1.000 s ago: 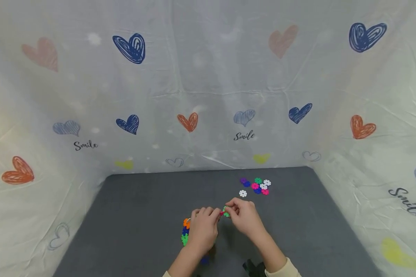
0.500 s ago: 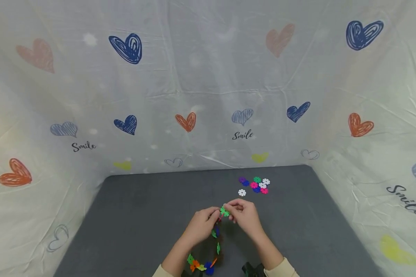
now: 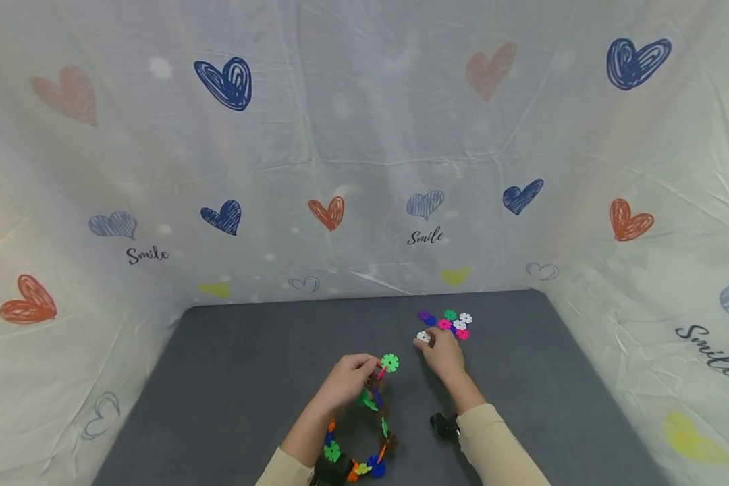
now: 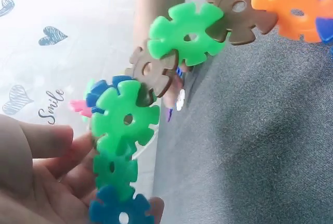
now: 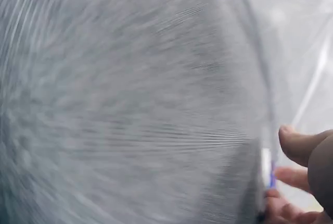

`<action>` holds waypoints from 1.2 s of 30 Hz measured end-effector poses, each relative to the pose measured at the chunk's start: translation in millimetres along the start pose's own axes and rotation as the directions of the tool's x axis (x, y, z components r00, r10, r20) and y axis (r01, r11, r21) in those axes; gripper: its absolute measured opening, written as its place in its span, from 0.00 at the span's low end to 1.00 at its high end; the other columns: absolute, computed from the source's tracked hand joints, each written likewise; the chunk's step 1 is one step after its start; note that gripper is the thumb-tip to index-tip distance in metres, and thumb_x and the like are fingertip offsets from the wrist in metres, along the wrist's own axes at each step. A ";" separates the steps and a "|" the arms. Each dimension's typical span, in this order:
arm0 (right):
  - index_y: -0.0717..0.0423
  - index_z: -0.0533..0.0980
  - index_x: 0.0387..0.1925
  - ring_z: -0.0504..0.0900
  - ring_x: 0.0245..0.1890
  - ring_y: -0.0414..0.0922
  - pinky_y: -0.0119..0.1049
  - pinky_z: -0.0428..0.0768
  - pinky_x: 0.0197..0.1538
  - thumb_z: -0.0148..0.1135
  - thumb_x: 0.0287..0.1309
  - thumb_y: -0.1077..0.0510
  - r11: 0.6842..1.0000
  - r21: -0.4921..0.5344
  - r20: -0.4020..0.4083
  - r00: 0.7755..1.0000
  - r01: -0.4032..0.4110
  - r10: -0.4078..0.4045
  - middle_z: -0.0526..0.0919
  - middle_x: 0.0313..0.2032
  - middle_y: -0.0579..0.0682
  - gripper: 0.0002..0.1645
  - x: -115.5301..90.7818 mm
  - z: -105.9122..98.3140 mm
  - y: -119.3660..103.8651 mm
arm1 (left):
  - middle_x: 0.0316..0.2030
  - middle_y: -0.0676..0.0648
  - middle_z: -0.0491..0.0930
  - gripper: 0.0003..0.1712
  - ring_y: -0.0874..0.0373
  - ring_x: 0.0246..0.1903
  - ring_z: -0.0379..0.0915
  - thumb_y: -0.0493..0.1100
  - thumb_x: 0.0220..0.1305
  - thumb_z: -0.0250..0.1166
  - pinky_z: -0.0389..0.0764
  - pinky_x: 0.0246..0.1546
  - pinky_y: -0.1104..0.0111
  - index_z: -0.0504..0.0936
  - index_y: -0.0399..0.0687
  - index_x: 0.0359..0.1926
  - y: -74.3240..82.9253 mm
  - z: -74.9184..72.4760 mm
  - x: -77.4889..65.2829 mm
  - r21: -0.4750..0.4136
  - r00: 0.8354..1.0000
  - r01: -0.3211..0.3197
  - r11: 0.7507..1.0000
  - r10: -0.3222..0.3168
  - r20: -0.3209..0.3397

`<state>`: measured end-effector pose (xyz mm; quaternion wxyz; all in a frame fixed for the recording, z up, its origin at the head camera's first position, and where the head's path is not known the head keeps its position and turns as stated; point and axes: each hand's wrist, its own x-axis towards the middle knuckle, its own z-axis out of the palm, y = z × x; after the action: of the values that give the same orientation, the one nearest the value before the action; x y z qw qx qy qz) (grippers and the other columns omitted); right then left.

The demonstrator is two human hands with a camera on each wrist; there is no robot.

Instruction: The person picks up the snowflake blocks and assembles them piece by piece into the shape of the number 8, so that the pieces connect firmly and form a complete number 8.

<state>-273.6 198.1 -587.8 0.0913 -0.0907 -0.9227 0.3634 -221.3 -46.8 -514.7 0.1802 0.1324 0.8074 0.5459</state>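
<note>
My left hand [image 3: 347, 379] pinches a curved chain of interlocking snowflake discs [image 4: 125, 119] near its upper end. A light green disc [image 3: 390, 363] tops the chain, joined to a pink one beside my fingertips. The rest of the chain, in green, brown, blue, orange and yellow, curves down toward my left wrist. My right hand [image 3: 445, 354] reaches over a single white snowflake disc [image 3: 423, 336], thumb and fingers around it. In the right wrist view the thumb [image 5: 296, 145] stands apart from the fingers; blur hides whether they touch the disc.
Several loose discs in purple, blue, green, pink and white lie in a cluster [image 3: 445, 325] just beyond my right hand. The dark grey table [image 3: 255, 378] ends at a pale curtain [image 3: 364, 135] printed with hearts. Black wrist gear [image 3: 443, 426] sits by my right forearm.
My right hand has let go of the light green disc and moved away and right to the white disc. My left hand keeps hold of the chain, now hanging in a wide curve.
</note>
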 end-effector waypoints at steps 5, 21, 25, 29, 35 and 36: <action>0.55 0.84 0.47 0.83 0.42 0.55 0.55 0.80 0.45 0.74 0.57 0.53 0.997 -0.069 0.002 1.000 -0.026 0.026 0.82 0.42 0.57 0.17 4.9 8.3 4.7 | 0.25 0.49 0.74 0.26 0.56 0.22 0.69 0.52 0.80 0.50 0.77 0.29 0.62 0.81 0.35 0.37 0.9 -0.1 1.4 -0.067 0.999 0.042 0.997 -0.041 0.024; 0.52 0.80 0.30 0.77 0.26 0.41 0.37 0.75 0.32 0.75 0.57 0.54 0.985 0.171 0.011 0.999 0.037 -0.039 0.84 0.27 0.46 0.10 -15.0 -8.2 0.0 | 0.25 0.50 0.81 0.22 0.58 0.25 0.68 0.50 0.76 0.57 0.70 0.30 0.64 0.83 0.40 0.28 -2.0 6.0 2.4 0.015 0.999 -0.016 1.000 0.015 0.033; 0.49 0.85 0.30 0.82 0.26 0.37 0.32 0.79 0.29 0.76 0.55 0.54 0.920 0.314 -0.042 0.971 0.235 -0.234 0.87 0.26 0.42 0.06 -46.4 -15.9 -20.9 | 0.27 0.49 0.83 0.22 0.58 0.22 0.68 0.49 0.77 0.56 0.71 0.27 0.65 0.82 0.42 0.28 -5.3 5.4 1.5 0.046 1.000 -0.014 0.999 0.014 -0.006; 0.47 0.88 0.31 0.83 0.28 0.33 0.29 0.80 0.28 0.77 0.53 0.57 0.862 0.296 -0.188 0.910 0.411 -0.369 0.88 0.28 0.40 0.03 -68.8 -18.1 -36.9 | 0.27 0.46 0.82 0.22 0.58 0.21 0.67 0.49 0.78 0.54 0.71 0.24 0.65 0.81 0.41 0.29 -3.8 4.0 1.7 0.049 0.999 -0.036 0.998 0.037 -0.024; 0.49 0.89 0.30 0.83 0.25 0.32 0.30 0.81 0.27 0.77 0.50 0.61 0.829 0.321 -0.217 0.888 0.457 -0.406 0.89 0.28 0.41 0.04 -78.5 -12.7 -43.9 | 0.28 0.45 0.82 0.21 0.57 0.23 0.69 0.49 0.78 0.54 0.71 0.26 0.65 0.83 0.38 0.36 -3.2 5.9 -0.5 0.021 0.998 -0.044 0.999 0.044 -0.034; 0.49 0.89 0.30 0.83 0.25 0.32 0.30 0.81 0.27 0.77 0.51 0.61 0.823 0.327 -0.217 0.885 0.463 -0.412 0.89 0.29 0.41 0.04 -79.5 -11.3 -44.0 | 0.28 0.45 0.82 0.21 0.57 0.24 0.69 0.49 0.78 0.54 0.71 0.26 0.65 0.84 0.38 0.37 -4.4 6.8 -1.4 0.018 0.999 -0.041 0.999 0.042 -0.034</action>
<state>-198.5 155.3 -557.5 0.2507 0.1179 -0.8249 0.4928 -217.1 -43.4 -520.8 0.1536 0.1411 0.8123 0.5446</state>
